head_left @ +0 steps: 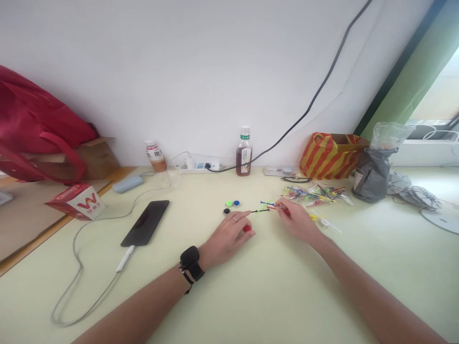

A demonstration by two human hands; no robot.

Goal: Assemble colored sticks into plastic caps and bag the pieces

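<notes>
My left hand [229, 236] rests low over the table with its fingers apart, the index fingertip touching the end of a black thin stick [260, 210]. A red round disc [246, 228] lies between its thumb and fingers, partly hidden. Pinched in my right hand [298, 222] is a red thin stick [271, 208]; its far end is hidden by the fingers. A blue stick [267, 203] and a green stick [258, 209] lie close together by the black one. Left of these are a green disc [229, 203], a blue disc [236, 203] and a black disc [226, 211].
Several small plastic packets of coloured sticks [315, 193] lie behind my right hand, near yellow pieces [313, 218]. A phone [145, 223] with a cable lies left. Behind stand a drink bottle [244, 155], a power strip [201, 165] and a striped bag [328, 155].
</notes>
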